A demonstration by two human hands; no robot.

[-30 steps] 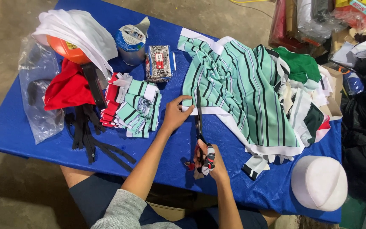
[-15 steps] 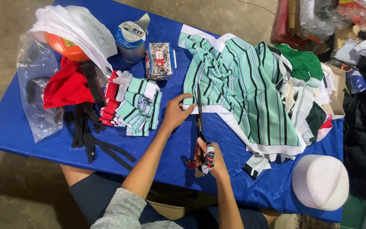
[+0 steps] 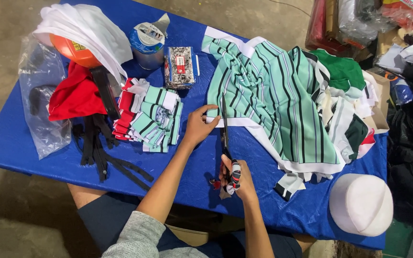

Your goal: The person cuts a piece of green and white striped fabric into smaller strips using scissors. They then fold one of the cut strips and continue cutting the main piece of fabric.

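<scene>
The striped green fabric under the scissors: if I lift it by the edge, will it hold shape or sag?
The striped green fabric lies bunched in soft folds, so it will likely sag. It looks thin, probably light. The left hand pins its white edge beside the scissors, suggesting it shifts easily on the blue table cover.

right hand (image 3: 237,179) gripping scissors (image 3: 225,138), left hand (image 3: 198,126) pinning striped fabric (image 3: 273,100)

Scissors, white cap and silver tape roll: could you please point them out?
Long dark scissors (image 3: 224,129), head view, on the blades.
Round white cap (image 3: 361,204), head view, on its crown.
Silver tape roll (image 3: 147,43), head view, on its top.
</scene>
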